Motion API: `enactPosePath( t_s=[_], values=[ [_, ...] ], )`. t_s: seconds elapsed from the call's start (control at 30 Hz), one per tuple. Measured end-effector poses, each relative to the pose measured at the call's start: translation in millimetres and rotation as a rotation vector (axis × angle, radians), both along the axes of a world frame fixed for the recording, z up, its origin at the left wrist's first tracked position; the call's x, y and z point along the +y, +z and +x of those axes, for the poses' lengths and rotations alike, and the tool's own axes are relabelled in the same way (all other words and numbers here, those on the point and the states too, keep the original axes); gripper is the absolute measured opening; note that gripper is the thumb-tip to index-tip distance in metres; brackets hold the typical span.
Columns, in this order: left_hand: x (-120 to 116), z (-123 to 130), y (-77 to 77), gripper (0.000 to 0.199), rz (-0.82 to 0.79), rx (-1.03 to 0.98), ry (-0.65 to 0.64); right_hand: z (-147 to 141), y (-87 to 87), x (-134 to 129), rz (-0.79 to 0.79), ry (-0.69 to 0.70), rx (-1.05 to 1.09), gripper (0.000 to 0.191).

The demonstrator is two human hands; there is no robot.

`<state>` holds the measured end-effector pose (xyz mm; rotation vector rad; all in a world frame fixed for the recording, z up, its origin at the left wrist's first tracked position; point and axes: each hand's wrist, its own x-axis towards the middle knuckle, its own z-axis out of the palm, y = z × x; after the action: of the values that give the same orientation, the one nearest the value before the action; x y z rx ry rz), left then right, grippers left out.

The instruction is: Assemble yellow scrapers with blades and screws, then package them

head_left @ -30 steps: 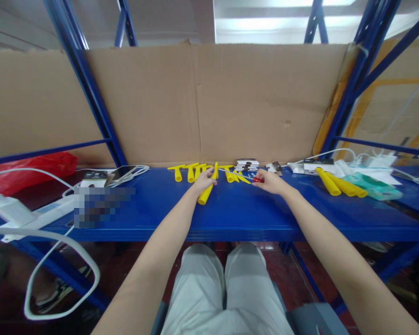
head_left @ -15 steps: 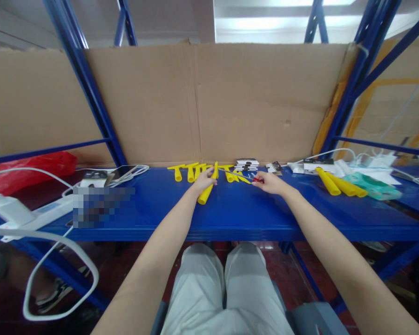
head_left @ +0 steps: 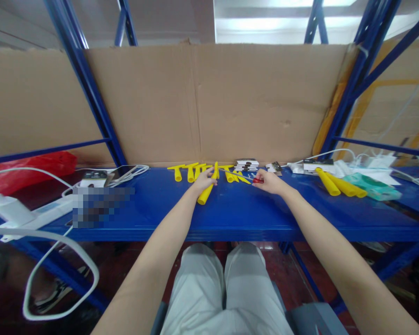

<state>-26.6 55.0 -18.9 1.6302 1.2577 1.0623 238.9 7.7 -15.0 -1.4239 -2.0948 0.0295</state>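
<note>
My left hand [head_left: 203, 181] is wrapped round a yellow T-shaped tool with a tube-like handle [head_left: 206, 191], its open end toward me. My right hand [head_left: 268, 181] grips a screwdriver by its red handle [head_left: 257, 180]. The screwdriver's thin metal shaft [head_left: 238, 173] points left, its tip at the head of the yellow tool. Whether the tip touches a screw is too small to tell. More yellow T-shaped tools [head_left: 178, 174] lie in a row behind my left hand. Others [head_left: 229, 175] lie between my hands, beside small loose yellow parts.
A stack of small black-and-white packs [head_left: 246, 164] stands at the back. Yellow tubes [head_left: 328, 181] lie at the right by a green plastic packet [head_left: 375, 186]. At the left are a white power strip [head_left: 45, 211], cables and a red bag [head_left: 31, 172]. Cardboard [head_left: 258, 102] walls the blue bench's back.
My right hand and the red handle have shifted very slightly. My left hand and the yellow tool stay in place.
</note>
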Motion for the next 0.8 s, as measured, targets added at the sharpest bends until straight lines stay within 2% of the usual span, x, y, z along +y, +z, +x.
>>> enactPosePath(
  t_s=[0.43, 0.8],
  values=[
    [0.0, -0.6, 0.2, 0.080, 0.001, -0.012, -0.002, -0.5, 0.6, -1.7, 0.002, 0.034, -0.081, 0.019],
    [6.6, -2.0, -4.4, 0.081, 0.001, -0.028, -0.005, -3.5, 2.8, -5.9, -0.080, 0.045, -0.097, 0.018]
  ],
)
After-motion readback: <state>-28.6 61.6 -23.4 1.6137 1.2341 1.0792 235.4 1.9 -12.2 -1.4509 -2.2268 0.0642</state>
